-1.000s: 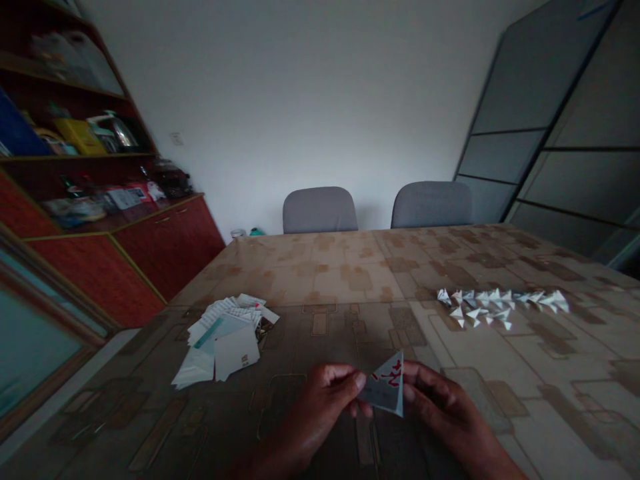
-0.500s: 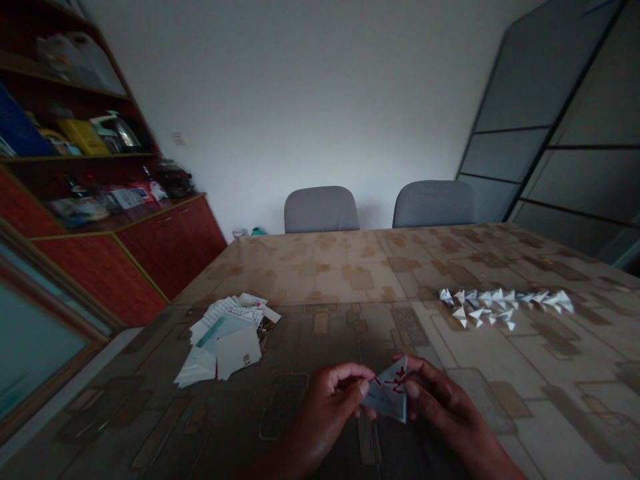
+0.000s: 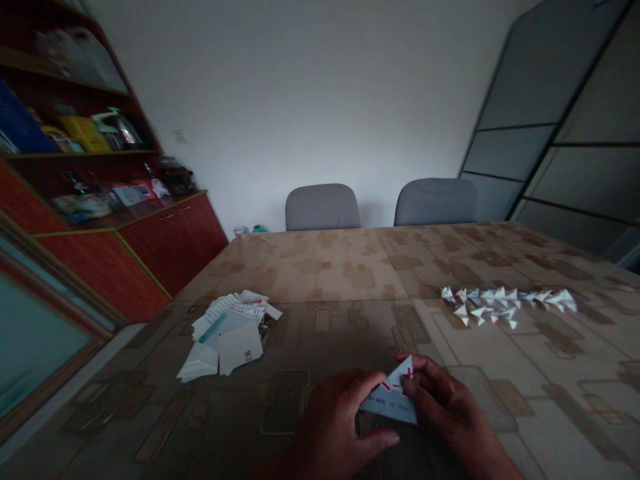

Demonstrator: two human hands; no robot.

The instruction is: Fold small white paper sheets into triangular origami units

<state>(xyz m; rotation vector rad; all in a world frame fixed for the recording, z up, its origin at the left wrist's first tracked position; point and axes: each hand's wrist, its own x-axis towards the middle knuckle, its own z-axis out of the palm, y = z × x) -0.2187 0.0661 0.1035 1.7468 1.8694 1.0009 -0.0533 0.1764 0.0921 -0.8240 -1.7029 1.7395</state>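
A folded paper triangle (image 3: 389,405), white with red marks and a line of small print, is held up over the table's near edge. My right hand (image 3: 445,407) pinches its right side between thumb and fingers. At its left corner, my left hand (image 3: 345,417) has the index finger along the slanting upper edge. The left thumb stretches out below the paper, apart from the index finger; the other left fingers are hidden. Farther right on the table stand several small folded paper pieces (image 3: 505,298) in rows.
To the left lies a loose pile of white cards and papers (image 3: 240,347) on the patterned table (image 3: 345,267). Two grey chairs (image 3: 323,207) stand behind the far edge, before the wall. A red-brown cabinet (image 3: 170,247) with filled shelves is at the left.
My left thumb has come off the front of the paper and dropped below it. The paper triangle has turned slightly and shows more of its lower edge. My right hand still grips it.
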